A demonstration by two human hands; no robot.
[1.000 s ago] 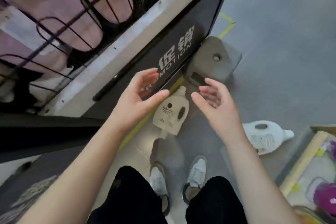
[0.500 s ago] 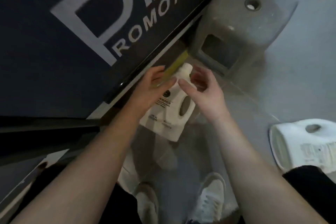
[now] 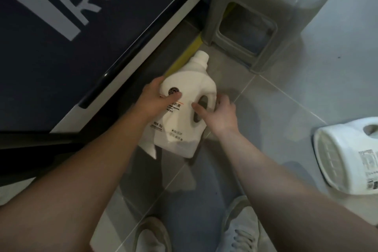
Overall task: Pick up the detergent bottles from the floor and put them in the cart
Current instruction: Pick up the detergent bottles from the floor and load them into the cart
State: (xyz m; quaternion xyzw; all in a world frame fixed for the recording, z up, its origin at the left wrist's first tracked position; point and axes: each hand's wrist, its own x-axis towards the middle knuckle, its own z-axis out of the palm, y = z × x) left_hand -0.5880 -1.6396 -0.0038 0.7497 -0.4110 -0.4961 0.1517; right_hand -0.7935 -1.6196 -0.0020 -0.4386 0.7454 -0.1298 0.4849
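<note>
Cream bottle (image 3: 185, 112) lies on the grey tile floor (image 3: 286, 108), centre of view, cap end pointing to 12 o'clock, label face up, handle hole on its 3 o'clock side. Its cap sits just beside a yellow strip (image 3: 185, 55) at the foot of a dark sign panel (image 3: 61, 47).

Left hand (image 3: 156, 98) on the bottle's shoulder from 9 o'clock: thumb laid across the label by the round logo, fingers curled over the far edge. Clamped on the bottle.

Right hand (image 3: 219, 113) at the handle side, 3 o'clock of the bottle: thumb pressing the face beside the handle hole, fingers wrapped behind the handle. Closed on the bottle too.

Second bottle (image 3: 347, 155), white, on its side on the floor at 3 o'clock, well apart from the first, partly cut by the frame edge.

Grey plastic stool (image 3: 255, 16) at 1 o'clock, near the cap. Two pale shoes (image 3: 241, 233) at 6 o'clock.
</note>
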